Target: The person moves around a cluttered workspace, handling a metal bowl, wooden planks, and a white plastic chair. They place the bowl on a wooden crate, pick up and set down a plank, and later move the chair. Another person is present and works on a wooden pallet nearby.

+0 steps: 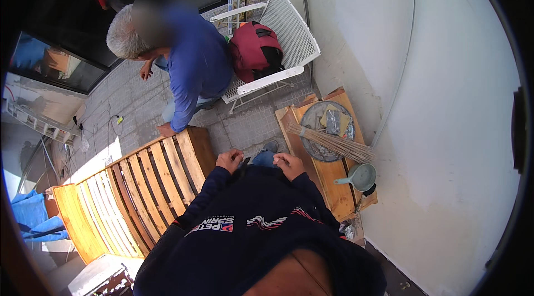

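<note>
My left hand (229,161) is held in front of my waist with its fingers curled in, just beside the dark hem of my sweatshirt (250,196). Whatever it grips, if anything, is too small to make out. A short gap away, my right hand (289,166) is also closed, thumb against the curled fingers, and its contents cannot be made out. Left of my left hand stands a slatted wooden bench (150,171). To the right of my right hand is a low wooden table (334,187).
Ahead on the left, a person in a blue shirt (194,57) rests a hand on the bench's end. A red backpack (250,45) lies on a white mesh seat (289,23). The table carries a round tray (311,115), thin sticks (339,143) and a green pan (362,176), beside a wall.
</note>
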The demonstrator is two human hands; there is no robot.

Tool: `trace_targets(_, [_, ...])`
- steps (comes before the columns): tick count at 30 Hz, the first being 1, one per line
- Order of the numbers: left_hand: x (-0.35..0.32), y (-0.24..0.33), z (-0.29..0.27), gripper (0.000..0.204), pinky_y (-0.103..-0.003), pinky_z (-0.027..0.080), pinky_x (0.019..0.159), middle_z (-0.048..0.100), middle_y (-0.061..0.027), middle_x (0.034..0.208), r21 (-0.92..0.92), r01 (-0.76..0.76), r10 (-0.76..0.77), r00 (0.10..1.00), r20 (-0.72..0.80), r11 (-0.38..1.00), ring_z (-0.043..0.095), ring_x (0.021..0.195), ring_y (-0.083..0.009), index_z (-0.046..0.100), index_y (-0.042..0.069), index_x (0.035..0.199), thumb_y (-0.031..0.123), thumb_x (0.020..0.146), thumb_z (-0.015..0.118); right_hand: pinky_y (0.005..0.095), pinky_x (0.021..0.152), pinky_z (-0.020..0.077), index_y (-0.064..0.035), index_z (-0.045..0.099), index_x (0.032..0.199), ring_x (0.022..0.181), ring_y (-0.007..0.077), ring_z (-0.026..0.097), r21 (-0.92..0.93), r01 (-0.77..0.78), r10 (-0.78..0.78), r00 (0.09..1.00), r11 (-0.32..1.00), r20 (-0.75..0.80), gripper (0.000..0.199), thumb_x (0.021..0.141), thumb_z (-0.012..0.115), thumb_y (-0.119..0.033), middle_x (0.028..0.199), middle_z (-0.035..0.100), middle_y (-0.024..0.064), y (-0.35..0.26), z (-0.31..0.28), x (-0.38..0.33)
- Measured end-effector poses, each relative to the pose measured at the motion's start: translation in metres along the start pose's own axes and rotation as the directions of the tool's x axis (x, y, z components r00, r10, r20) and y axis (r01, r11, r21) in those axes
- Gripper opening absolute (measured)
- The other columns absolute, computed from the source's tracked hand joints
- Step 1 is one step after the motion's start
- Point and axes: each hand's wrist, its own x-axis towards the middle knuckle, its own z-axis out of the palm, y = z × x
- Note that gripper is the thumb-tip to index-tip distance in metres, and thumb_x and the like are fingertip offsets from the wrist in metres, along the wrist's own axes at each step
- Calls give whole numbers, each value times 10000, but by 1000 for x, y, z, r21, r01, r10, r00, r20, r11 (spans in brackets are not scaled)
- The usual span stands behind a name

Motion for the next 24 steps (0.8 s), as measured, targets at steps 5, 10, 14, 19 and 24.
trace_targets(5, [73,34,-30,170,-246,473,596,630,-62,679,-121,15,-28,994,-102,993,601,623,-107,604,2,850,161,814,557,252,631,455,1,591,931,685,131,594,93,-93,100,992,991,-81,214,832,525,-177,777,633,80,2,-41,41])
trace_targets(10, [126,73,-44,180,-270,474,592,629,-65,677,-48,-101,95,988,-118,994,609,615,-144,598,18,833,190,801,555,218,605,450,-8,586,941,668,108,575,232,-173,228,945,957,-236,230,856,511,-208,784,629,75,10,-83,53])
trace_targets(14, [144,95,-41,183,-334,471,632,630,-72,715,45,-140,143,987,-77,989,611,679,-237,603,64,851,226,787,548,217,549,458,-3,560,939,632,101,566,401,-178,304,911,899,-278,240,875,491,-224,769,621,81,8,-90,59])
trace_targets(19, [140,94,-40,189,-347,464,653,626,-84,747,34,-48,47,999,7,998,605,722,-251,603,85,867,244,776,561,219,549,460,-12,550,941,634,109,568,412,-200,310,925,889,-218,238,872,498,-234,770,619,85,-3,-79,76])
trace_targets(24, [112,71,-47,176,-375,453,631,616,-75,738,67,67,-60,994,-92,996,596,716,-260,598,101,849,254,773,556,235,585,462,-7,558,931,661,128,574,325,-250,289,954,912,-78,248,871,490,-239,781,622,86,-10,-70,103])
